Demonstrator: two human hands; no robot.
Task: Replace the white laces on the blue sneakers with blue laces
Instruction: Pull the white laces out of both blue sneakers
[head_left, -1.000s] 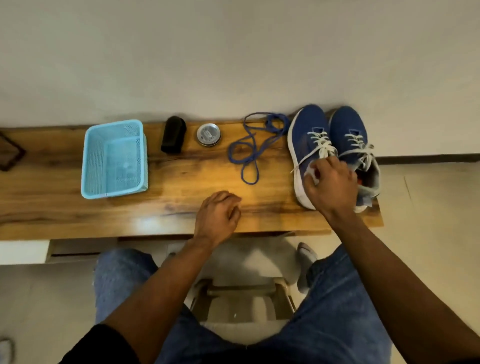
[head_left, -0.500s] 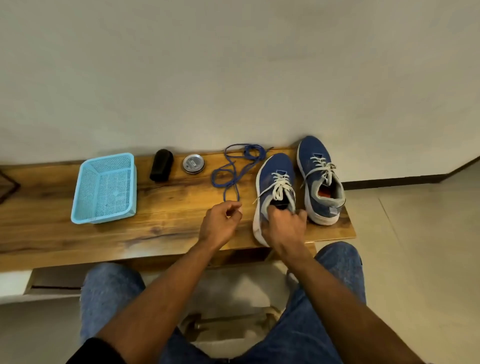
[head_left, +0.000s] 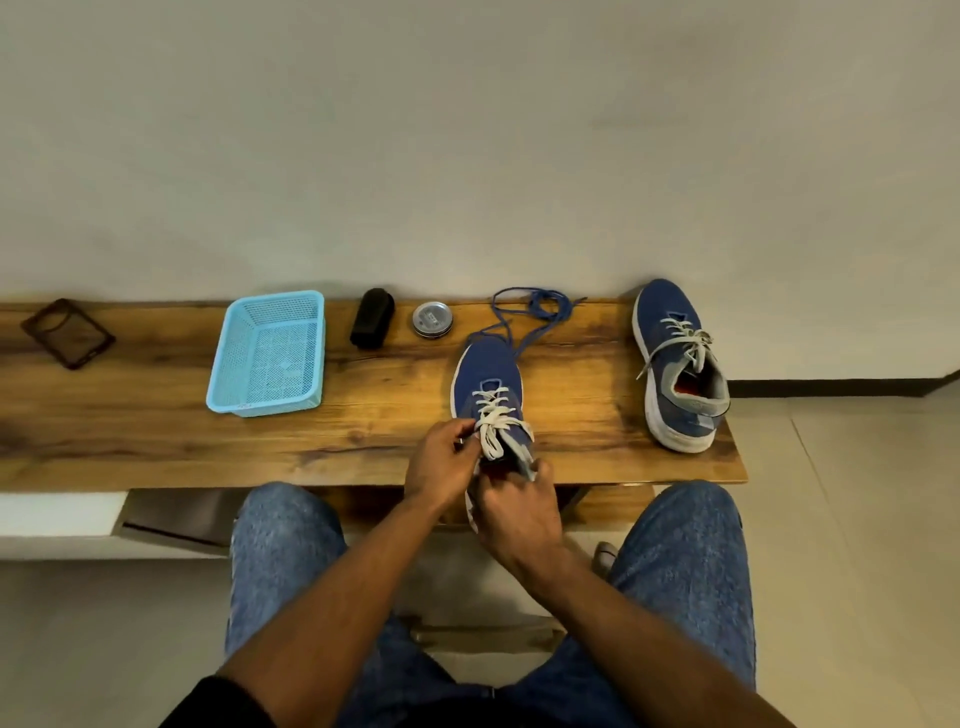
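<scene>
Head view looks down on a long wooden bench (head_left: 156, 436) with a strong dark grain, which stands against a plain pale wall (head_left: 467, 130); the floor (head_left: 857, 519) on the right is of light tiles, with a dark skirting strip at the foot of the wall. A person sits before the bench, knees in blue jeans (head_left: 691, 571) on both sides. One blue sneaker (head_left: 488, 374) lies near the front edge of the bench, toe toward the wall, with its white laces (head_left: 496, 421) tied in a bow. The left hand (head_left: 441, 462) has curled fingers and pinches a white lace at the left side of the bow. The right hand (head_left: 519, 512) grips the heel part of this sneaker, fingers bent around its collar. The second blue sneaker (head_left: 675, 364) stands well apart at the right end of the bench, also with white laces. The blue laces (head_left: 535, 306) lie in a loose coil at the back, close to the wall, and one strand reaches the toe of the near sneaker. To the left along the back are a small round metal tin (head_left: 432, 319), a black object (head_left: 371, 318), a light blue plastic basket (head_left: 270, 353) and, at the far left, a dark flat case (head_left: 67, 332)
</scene>
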